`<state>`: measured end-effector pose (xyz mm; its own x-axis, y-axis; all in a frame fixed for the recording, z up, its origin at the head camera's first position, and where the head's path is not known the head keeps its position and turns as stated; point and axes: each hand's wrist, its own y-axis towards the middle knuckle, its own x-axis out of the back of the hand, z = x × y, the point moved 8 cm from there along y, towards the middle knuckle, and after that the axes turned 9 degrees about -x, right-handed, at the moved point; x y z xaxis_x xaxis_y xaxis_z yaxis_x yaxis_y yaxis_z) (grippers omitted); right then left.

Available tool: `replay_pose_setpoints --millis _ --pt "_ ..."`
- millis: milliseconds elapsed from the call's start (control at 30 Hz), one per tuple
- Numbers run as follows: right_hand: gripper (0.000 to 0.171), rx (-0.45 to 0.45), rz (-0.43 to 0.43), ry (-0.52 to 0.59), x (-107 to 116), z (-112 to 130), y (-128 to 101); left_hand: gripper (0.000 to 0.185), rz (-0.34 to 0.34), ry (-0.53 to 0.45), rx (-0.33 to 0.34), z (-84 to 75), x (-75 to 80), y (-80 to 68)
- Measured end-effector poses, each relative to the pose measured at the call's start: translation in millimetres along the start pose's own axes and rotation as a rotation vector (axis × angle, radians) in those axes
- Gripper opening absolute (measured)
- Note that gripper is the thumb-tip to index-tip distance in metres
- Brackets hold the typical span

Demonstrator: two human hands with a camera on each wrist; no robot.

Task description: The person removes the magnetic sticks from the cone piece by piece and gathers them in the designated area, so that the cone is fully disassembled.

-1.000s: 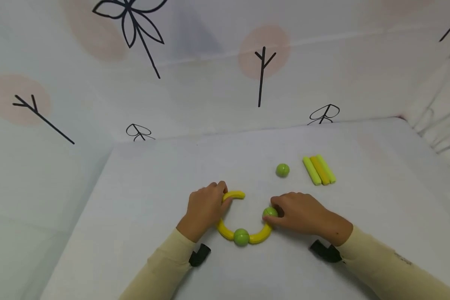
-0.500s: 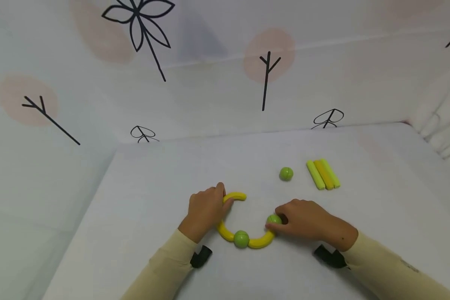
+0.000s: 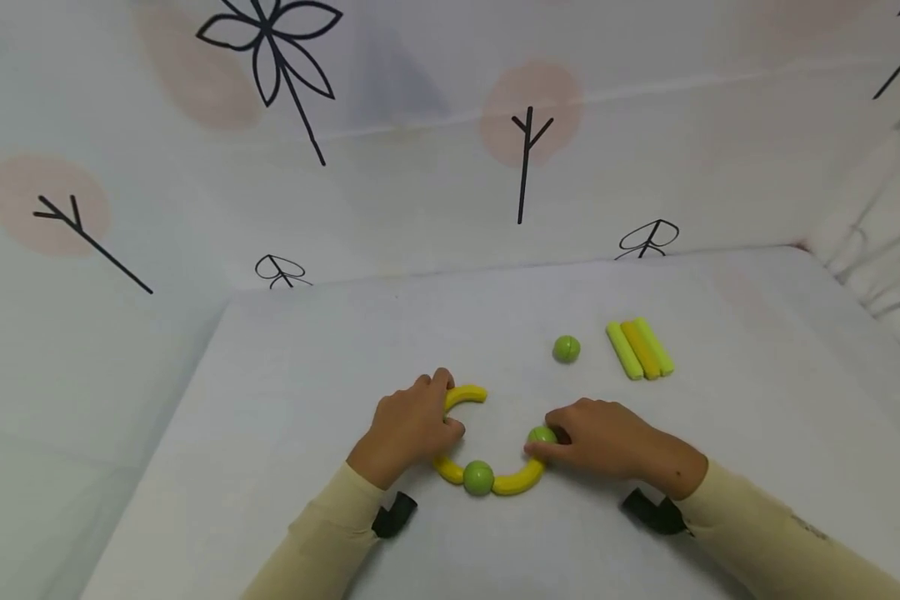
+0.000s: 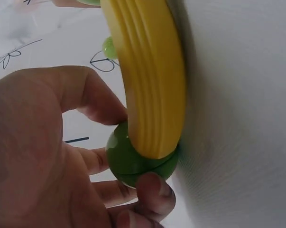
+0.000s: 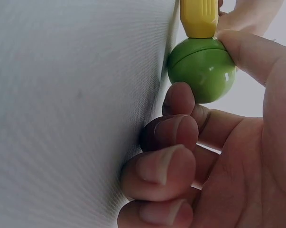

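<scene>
A chain of yellow curved pieces (image 3: 516, 482) and green balls lies in a C shape on the white table (image 3: 307, 375). My left hand (image 3: 450, 407) grips a green ball (image 4: 140, 161) at the C's left side, where the upper yellow arc (image 3: 467, 394) ends; that ball is hidden in the head view. My right hand (image 3: 549, 442) pinches the green ball (image 3: 541, 434) at the C's right tip, between thumb and finger (image 5: 180, 102). Another green ball (image 3: 477, 477) sits at the bottom of the C, untouched.
A loose green ball (image 3: 566, 348) lies beyond the right hand. Three short sticks (image 3: 640, 348), green, orange and green, lie side by side to its right. White cloth walls (image 3: 420, 167) printed with trees enclose the table at the back and both sides.
The left thumb has slid lower on the C's left side. The right hand stays on its ball. The view has shifted slightly.
</scene>
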<state>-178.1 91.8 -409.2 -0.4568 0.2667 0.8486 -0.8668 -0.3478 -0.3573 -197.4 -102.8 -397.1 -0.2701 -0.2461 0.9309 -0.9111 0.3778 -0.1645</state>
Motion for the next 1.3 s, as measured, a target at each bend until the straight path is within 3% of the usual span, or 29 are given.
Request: replay_pose_setpoints --millis 200,400,567,700,867,1100,1300 --pt "0.048 -0.009 -0.017 -0.003 6 3 4 0.037 -0.065 -0.052 -0.062 -1.1 6.0 0.6" --pt "0.032 -0.008 -0.136 0.068 26 8 14 0.032 -0.107 -0.074 -0.094 -0.1 6.1 3.1" --pt "0.012 0.073 -0.257 0.078 38 28 25 0.037 -0.133 -0.113 -0.098 0.8 7.0 4.2" --pt "0.019 0.134 -0.294 0.044 40 46 38 0.037 -0.140 -0.128 -0.107 1.6 7.1 5.7" --pt "0.031 0.146 -0.242 -0.013 36 56 56 0.035 -0.143 -0.151 -0.115 3.7 7.0 9.1" --pt "0.026 0.142 -0.120 -0.029 25 53 72 0.034 -0.138 -0.170 -0.115 1.6 9.1 11.6" --pt "0.022 0.162 -0.109 -0.042 18 55 75 0.034 -0.137 -0.168 -0.106 1.3 7.3 10.2"
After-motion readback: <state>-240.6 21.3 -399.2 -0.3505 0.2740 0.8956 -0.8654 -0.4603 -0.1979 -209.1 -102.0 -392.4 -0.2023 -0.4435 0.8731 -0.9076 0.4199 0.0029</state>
